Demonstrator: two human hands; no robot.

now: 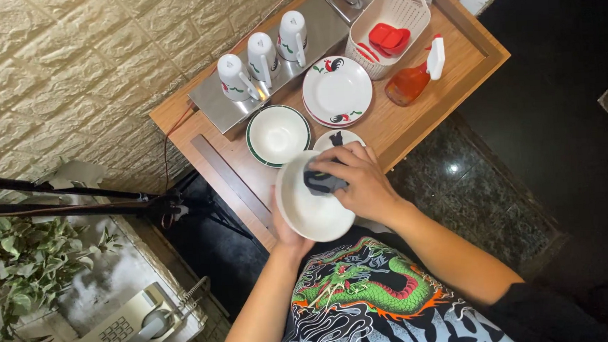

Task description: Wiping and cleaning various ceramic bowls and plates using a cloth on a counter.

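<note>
- White and glazed, the bowl (312, 208) sits tilted up off the wooden worktop (444, 83), its open face turned toward me so I can see right into it.
- My left hand (286, 230) cups it from beneath and behind, closed around the rim nearest my body; most of that hand is hidden by the bowl, which is what lets it act as a steady backstop.
- My right hand (359, 182) is bunched around a dark cloth (321, 182) and presses it against the inner wall near the upper rim, fingers curled so the cloth stays wadded under them.
- The two hands work close together, one bracing, one pressing, with the bowl clamped between them just above the front edge of the worktop.
- Right behind my right hand a small white plate (337, 139) lies flat, partly covered by my knuckles.
- Further back a green-rimmed bowl (278, 134) and a rooster-patterned plate (337, 91) lie face up, side by side and within easy reach.
- Three mugs (261, 56) stand mouth-down in a row on a metal tray (315, 37), a position that would let them drain.
- An orange spray bottle (415, 77) lies on its side beside a white basket (406, 9) with red pieces in it.
</note>
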